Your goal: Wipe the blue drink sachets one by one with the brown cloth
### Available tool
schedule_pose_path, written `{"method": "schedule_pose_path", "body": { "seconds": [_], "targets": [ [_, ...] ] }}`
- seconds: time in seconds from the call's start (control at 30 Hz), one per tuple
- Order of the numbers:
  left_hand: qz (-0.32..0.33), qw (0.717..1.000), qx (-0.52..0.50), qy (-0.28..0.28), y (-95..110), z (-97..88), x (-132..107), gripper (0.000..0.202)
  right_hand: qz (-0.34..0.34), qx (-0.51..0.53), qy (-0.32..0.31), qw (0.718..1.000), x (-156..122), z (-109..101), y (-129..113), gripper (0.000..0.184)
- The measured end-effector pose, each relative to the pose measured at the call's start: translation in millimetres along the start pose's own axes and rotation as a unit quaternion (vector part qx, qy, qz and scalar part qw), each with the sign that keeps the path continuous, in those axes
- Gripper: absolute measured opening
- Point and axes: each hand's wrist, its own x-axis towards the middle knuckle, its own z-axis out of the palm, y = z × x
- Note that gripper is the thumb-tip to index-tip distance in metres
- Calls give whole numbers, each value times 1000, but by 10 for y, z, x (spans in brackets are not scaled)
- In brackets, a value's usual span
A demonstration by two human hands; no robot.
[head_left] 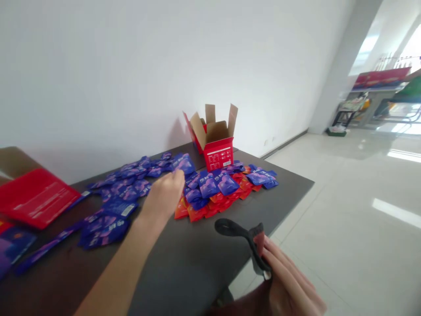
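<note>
My left hand (163, 194) reaches over the dark table top (184, 267), its curled fingers at the edge of a heap of blue sachets (131, 186). Whether they hold a sachet, I cannot tell. To its right, more blue sachets (209, 186) lie on orange-red sachets (196, 213). Low at the right, past the table edge, my right hand (287, 281) grips a curved black plastic tool (253, 241). Its far end is a rounded loop. An open red carton (219, 153) with raised brown flaps stands behind the sachets.
A flat red carton sheet (36, 197) lies at the table's left, with a brown cardboard piece (15, 164) behind it. A white wall (131, 74) runs behind the table. A tiled floor (345, 228) spreads right, toward distant furniture and a red banner (381, 79).
</note>
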Motion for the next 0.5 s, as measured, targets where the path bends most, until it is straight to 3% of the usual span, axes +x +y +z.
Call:
{"method": "schedule_pose_path", "body": {
  "seconds": [0.1, 0.23, 0.33, 0.5],
  "targets": [
    [38, 998, -2, -58, 347, 346, 292, 23, 11, -39, 4, 999, -77, -68, 150, 36],
    [75, 990, -22, -120, 599, 665, 355, 26, 4, -99, -17, 995, -145, -171, 295, 32],
    [98, 985, -41, -137, 647, 722, 328, 26, -16, -122, -24, 992, -141, -200, 341, 34],
    [103, 987, -62, -106, 625, 657, 303, 27, 14, -99, -1, 995, -113, -121, 323, 39]
  ]
}}
